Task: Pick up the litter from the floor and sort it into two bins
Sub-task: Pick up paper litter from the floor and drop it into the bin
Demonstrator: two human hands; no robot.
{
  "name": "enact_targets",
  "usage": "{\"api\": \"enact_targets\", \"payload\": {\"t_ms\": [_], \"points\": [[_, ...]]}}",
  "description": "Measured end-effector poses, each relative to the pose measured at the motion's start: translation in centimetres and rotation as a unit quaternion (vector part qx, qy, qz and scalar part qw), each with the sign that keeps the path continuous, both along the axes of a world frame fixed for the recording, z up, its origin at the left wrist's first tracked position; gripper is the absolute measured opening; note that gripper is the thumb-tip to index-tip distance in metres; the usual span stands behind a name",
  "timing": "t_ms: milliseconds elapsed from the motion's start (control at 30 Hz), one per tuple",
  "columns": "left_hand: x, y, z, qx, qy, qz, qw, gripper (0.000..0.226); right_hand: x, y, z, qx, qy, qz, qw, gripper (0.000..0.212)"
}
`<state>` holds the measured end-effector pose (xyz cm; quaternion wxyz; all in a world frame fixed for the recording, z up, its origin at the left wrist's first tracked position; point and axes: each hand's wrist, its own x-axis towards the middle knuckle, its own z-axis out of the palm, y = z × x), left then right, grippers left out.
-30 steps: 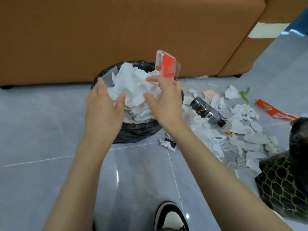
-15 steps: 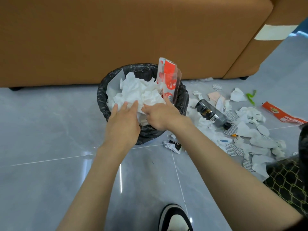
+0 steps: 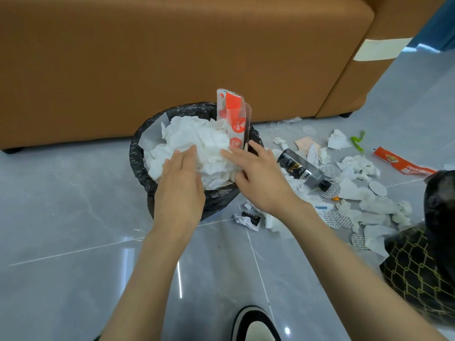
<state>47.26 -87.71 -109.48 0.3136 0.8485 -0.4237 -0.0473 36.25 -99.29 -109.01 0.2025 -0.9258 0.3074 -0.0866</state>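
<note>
Litter (image 3: pixel 357 193) is mostly spread over the glossy grey tile floor (image 3: pixel 61 217) to the right of the bin (image 3: pixel 138 158): torn tissue scraps, round patterned paper discs, a dark bottle (image 3: pixel 300 171) lying on its side and a flat red wrapper (image 3: pixel 401 166). The rest, a fluffy heap of crumpled white paper (image 3: pixel 197 141), is being pressed into the black-lined bin by both hands. The left hand (image 3: pixel 179 190) is laid flat with its fingers straight and close together, while the right hand (image 3: pixel 258 183) is laid flat with its fingers slightly fanned, and nothing is pinched by either. So the step looks like compacting (the heap is piled above the rim). A stiff clear-and-red plastic pack (image 3: pixel 234 119) is stood upright at the back. Firm, even pressure is probably called for next, since soft paper springs back and a thin crinkly liner is easily torn. After that, the hard bottle is probably meant for the second bin (image 3: pixel 418 262) at the right edge.
</note>
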Motion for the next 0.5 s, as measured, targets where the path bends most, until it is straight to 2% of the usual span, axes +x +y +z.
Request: {"api": "enact_targets", "payload": {"t_ms": [100, 233, 333, 500], "points": [[-1.0, -0.5, 0.5, -0.052, -0.017, 0.004, 0.999, 0.054, -2.5, -0.3, -0.6, 0.027, -0.117, -0.054, 0.991, 0.052], [-3.0, -1.5, 1.3, -0.088, -0.019, -0.028, 0.996, 0.062, -5.8, -1.0, -2.5, 0.028, -0.156, -0.122, 0.98, 0.046], [-5.0, -2.5, 1.4, -0.096, -0.016, -0.077, 0.992, 0.068, -8.2, -1.4, -4.8, 0.067, -0.118, -0.177, 0.975, 0.043], [-8.0, -4.4, -0.4, -0.075, 0.006, -0.168, 0.983, 0.065, -11.3, -2.2, -9.2, 0.119, 0.014, -0.204, 0.971, 0.049]]}}
